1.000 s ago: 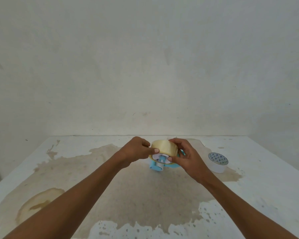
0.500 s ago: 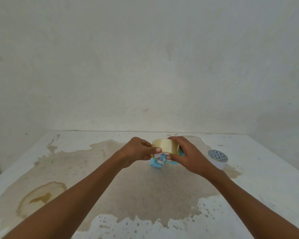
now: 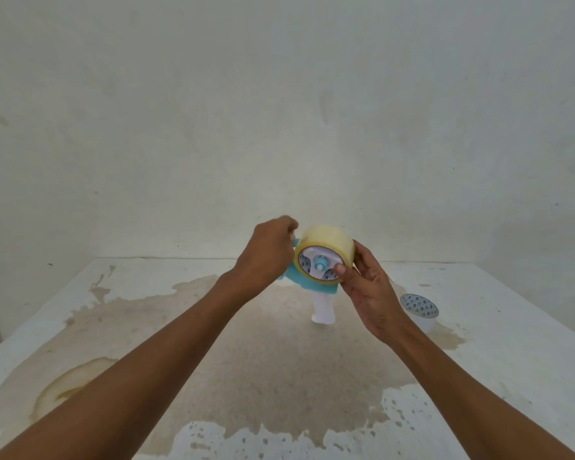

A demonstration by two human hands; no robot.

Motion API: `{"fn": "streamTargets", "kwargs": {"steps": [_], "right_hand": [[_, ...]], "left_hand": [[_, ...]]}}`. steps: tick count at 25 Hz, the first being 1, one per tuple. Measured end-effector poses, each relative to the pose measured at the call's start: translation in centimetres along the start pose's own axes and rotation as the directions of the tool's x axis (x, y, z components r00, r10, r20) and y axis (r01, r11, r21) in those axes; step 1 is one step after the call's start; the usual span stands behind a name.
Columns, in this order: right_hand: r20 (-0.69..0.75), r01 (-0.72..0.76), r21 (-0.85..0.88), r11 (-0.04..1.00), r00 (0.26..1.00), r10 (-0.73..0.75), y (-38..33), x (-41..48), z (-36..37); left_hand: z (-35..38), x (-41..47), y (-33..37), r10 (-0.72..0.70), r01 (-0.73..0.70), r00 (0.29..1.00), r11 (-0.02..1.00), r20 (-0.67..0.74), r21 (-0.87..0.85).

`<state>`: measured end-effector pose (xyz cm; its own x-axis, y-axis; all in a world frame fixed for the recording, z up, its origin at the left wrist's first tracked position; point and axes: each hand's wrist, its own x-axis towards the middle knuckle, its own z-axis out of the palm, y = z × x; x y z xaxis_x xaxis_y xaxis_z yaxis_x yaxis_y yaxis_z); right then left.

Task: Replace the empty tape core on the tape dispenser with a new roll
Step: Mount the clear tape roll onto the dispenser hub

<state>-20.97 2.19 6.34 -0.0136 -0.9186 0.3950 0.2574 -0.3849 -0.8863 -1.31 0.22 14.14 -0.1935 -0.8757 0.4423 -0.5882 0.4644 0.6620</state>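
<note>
The new roll (image 3: 324, 252) is being held above the table (image 3: 512, 343) on the tape dispenser (image 3: 312, 283) — axis toward the camera, right hand (image 3: 369, 293) pinching its rim, left hand (image 3: 268, 257) closed round the dispenser's left side.

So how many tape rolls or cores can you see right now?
2. The new roll sits on the blue dispenser, held up between the left hand and right hand. The empty core lies on the table, at the right.
</note>
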Motion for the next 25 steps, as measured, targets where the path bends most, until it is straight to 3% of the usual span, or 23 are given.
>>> {"fn": "streamTargets", "kwargs": {"steps": [2,4,6,8,11,14,16,19,23,25], "right_hand": [[-0.017,-0.029,0.066,0.997,0.999,0.030,0.6,-0.3,0.1],[-0.037,-0.064,0.122,0.991,0.997,0.069,1.0,-0.6,0.2],[-0.037,-0.076,0.135,0.988,0.996,0.082,0.9,-0.8,0.0],[-0.024,-0.081,0.110,0.991,0.996,0.084,0.3,-0.9,-0.5],[0.010,-0.102,0.025,0.994,0.995,0.102,-0.6,-0.9,-1.5],[0.038,-0.111,-0.078,0.991,0.993,0.114,-1.2,-0.9,-2.2],[0.053,-0.062,-0.278,0.959,0.995,0.080,-1.5,-0.8,-2.5],[0.069,0.058,-0.617,0.785,0.997,-0.019,-2.4,-0.6,-2.6],[0.120,0.142,-0.632,0.762,0.989,-0.085,-3.6,-0.7,-2.2],[0.124,0.144,-0.641,0.754,0.989,-0.083,-3.6,-0.7,-2.2]], "left_hand": [[0.4,0.1,0.1,-0.081,0.064,0.992,0.984,0.097,0.164],[0.7,0.2,0.1,-0.182,0.144,0.964,0.970,0.195,0.195],[0.8,0.3,0.0,-0.233,0.220,0.931,0.972,0.279,0.079],[0.7,0.0,0.1,-0.209,0.228,0.941,0.973,0.266,-0.045],[0.9,-0.7,0.6,-0.237,0.277,0.944,0.948,0.231,-0.158],[1.1,-0.9,1.3,-0.283,0.324,0.926,0.936,0.248,-0.141],[0.9,-0.9,2.0,-0.298,0.342,0.910,0.933,0.289,-0.112],[1.1,-0.8,2.4,-0.294,0.352,0.899,0.926,0.325,-0.137],[2.5,-1.1,2.7,-0.276,0.321,0.930,0.932,0.244,-0.170],[3.0,-1.2,2.9,-0.232,0.251,0.959,0.962,0.163,-0.107]]}}
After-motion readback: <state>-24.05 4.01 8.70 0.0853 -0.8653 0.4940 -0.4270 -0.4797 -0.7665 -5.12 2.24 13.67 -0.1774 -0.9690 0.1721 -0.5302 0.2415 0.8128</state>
